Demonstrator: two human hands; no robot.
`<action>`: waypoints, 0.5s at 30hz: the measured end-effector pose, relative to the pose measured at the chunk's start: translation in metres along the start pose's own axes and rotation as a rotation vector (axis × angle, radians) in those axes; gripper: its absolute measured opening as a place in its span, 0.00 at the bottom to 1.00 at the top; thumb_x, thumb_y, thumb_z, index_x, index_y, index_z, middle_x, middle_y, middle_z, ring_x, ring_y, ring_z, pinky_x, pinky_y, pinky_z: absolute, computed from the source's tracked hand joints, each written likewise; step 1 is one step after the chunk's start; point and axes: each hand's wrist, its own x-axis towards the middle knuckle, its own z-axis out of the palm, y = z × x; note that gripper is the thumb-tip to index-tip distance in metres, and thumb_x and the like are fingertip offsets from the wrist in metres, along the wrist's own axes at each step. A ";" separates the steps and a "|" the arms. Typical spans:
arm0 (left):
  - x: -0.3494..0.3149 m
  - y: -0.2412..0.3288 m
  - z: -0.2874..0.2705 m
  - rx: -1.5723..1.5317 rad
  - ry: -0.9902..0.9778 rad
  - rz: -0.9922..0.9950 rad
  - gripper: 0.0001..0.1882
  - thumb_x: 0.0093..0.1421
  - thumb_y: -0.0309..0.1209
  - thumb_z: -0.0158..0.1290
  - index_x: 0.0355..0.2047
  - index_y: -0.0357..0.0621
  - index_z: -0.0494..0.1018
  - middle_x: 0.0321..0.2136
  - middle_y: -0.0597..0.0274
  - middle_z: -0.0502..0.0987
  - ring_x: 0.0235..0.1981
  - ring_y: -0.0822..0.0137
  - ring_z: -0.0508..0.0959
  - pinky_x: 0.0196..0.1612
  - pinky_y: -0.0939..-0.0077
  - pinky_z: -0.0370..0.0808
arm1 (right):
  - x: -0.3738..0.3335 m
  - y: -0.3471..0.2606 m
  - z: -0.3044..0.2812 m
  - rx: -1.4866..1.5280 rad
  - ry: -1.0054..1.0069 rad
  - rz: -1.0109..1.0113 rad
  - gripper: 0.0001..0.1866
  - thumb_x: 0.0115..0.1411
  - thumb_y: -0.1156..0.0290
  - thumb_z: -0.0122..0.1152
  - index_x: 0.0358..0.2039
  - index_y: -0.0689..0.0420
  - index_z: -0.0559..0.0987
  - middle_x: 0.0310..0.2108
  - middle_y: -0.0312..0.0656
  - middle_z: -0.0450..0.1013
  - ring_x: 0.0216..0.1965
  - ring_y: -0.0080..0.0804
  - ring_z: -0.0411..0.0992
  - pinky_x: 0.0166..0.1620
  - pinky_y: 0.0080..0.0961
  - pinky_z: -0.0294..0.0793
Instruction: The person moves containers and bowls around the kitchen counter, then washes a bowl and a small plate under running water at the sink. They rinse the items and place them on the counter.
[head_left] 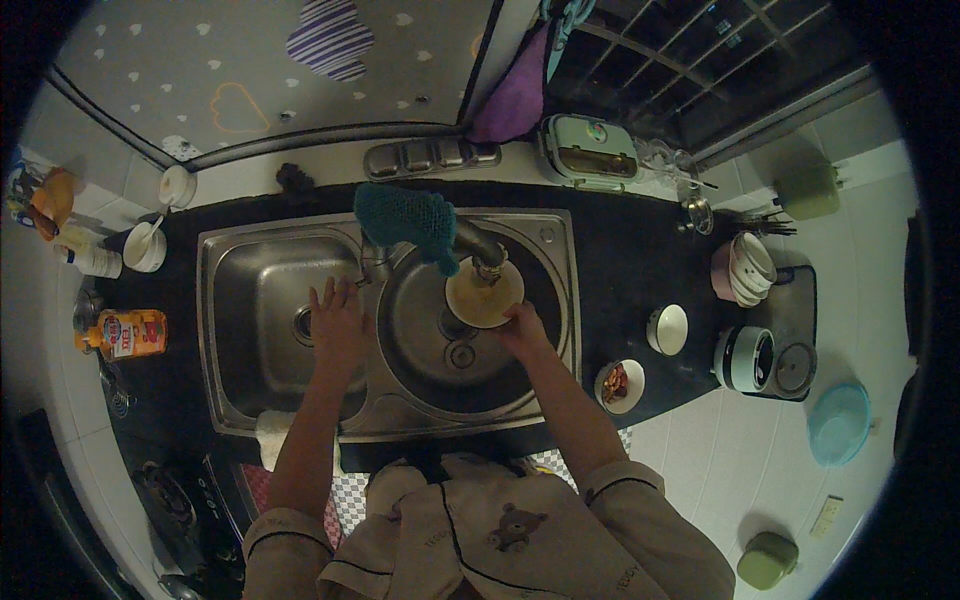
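The hands are apart. The right hand (523, 328) grips the rim of the bowl (497, 303), positioned beneath the faucet (484, 244) and over the round basin (408, 340). The left hand (339, 318) (fingers extended) is located above the rectangular basin (258, 325); contact cannot be confirmed.

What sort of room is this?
Most likely a home kitchen: there's a double sink, a stove at the lower left, and a bowl held in the right hand under the tap.
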 end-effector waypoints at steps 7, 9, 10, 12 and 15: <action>-0.001 -0.001 0.002 -0.017 0.023 0.012 0.29 0.52 0.36 0.47 0.52 0.33 0.60 0.56 0.50 0.59 0.60 0.55 0.54 0.62 0.53 0.42 | 0.006 0.003 -0.003 -0.044 -0.016 -0.046 0.28 0.41 0.78 0.46 0.48 0.58 0.62 0.47 0.46 0.61 0.50 0.47 0.61 0.52 0.52 0.62; -0.001 0.000 0.000 -0.024 0.034 0.017 0.29 0.52 0.36 0.48 0.52 0.33 0.61 0.56 0.50 0.59 0.60 0.55 0.55 0.62 0.53 0.43 | 0.014 0.003 -0.011 -0.053 -0.015 -0.004 0.27 0.42 0.78 0.46 0.48 0.58 0.62 0.47 0.46 0.61 0.50 0.47 0.61 0.51 0.52 0.63; -0.001 0.000 0.000 -0.023 0.039 0.017 0.29 0.51 0.35 0.48 0.52 0.33 0.61 0.56 0.50 0.59 0.60 0.55 0.55 0.62 0.53 0.43 | 0.015 0.004 -0.012 -0.052 -0.007 -0.014 0.27 0.42 0.78 0.46 0.48 0.58 0.62 0.47 0.46 0.61 0.50 0.47 0.61 0.52 0.52 0.63; -0.001 0.000 -0.001 -0.022 0.049 0.020 0.28 0.51 0.35 0.49 0.51 0.33 0.61 0.56 0.50 0.60 0.60 0.55 0.55 0.62 0.52 0.44 | 0.015 0.005 -0.012 -0.049 0.008 -0.036 0.27 0.42 0.78 0.46 0.48 0.58 0.62 0.47 0.46 0.61 0.50 0.47 0.61 0.52 0.52 0.62; -0.001 0.000 0.000 -0.031 0.066 0.027 0.28 0.50 0.34 0.49 0.51 0.32 0.62 0.55 0.49 0.60 0.60 0.54 0.55 0.62 0.52 0.44 | 0.022 0.008 -0.014 -0.046 0.094 -0.012 0.28 0.42 0.78 0.46 0.49 0.58 0.61 0.47 0.46 0.60 0.51 0.47 0.60 0.52 0.53 0.63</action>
